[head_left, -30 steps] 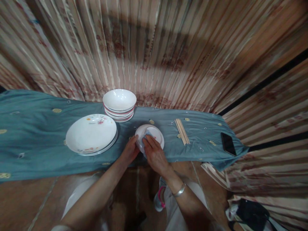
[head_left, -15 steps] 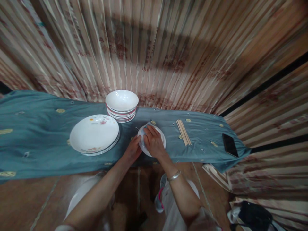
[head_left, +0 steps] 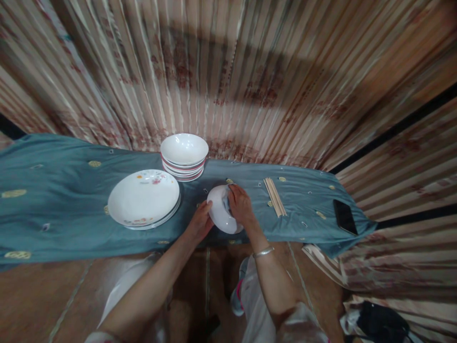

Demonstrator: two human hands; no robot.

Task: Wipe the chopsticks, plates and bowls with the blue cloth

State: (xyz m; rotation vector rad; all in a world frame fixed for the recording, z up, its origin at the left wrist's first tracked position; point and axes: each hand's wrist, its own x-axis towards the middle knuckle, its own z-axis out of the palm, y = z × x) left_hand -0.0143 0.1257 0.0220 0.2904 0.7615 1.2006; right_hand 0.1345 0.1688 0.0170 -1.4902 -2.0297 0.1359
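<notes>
A small white bowl [head_left: 218, 218] is held over the cloth-covered table, tilted, by my left hand [head_left: 200, 222]. That hand is closed on the bowl's left edge, thumb on top. My right hand [head_left: 241, 204] presses a bunched pale cloth [head_left: 225, 197] against the right part of the bowl, and its fingers hide much of the cloth. To the left lies a stack of large white plates with a floral pattern [head_left: 144, 200]. Behind it stands a stack of white bowls with red bands [head_left: 184, 150].
Several wooden chopsticks [head_left: 274, 196] lie right of my hands. A black phone [head_left: 344, 216] rests near the right end of the table, on the green tablecloth [head_left: 303, 190]. A pleated curtain [head_left: 228, 81] hangs close behind. A dark bag [head_left: 382, 324] is at the lower right.
The bowl has turned and tilted in my hands, showing more of its glossy surface. My right hand with the cloth has shifted right across it. The view has moved slightly.
</notes>
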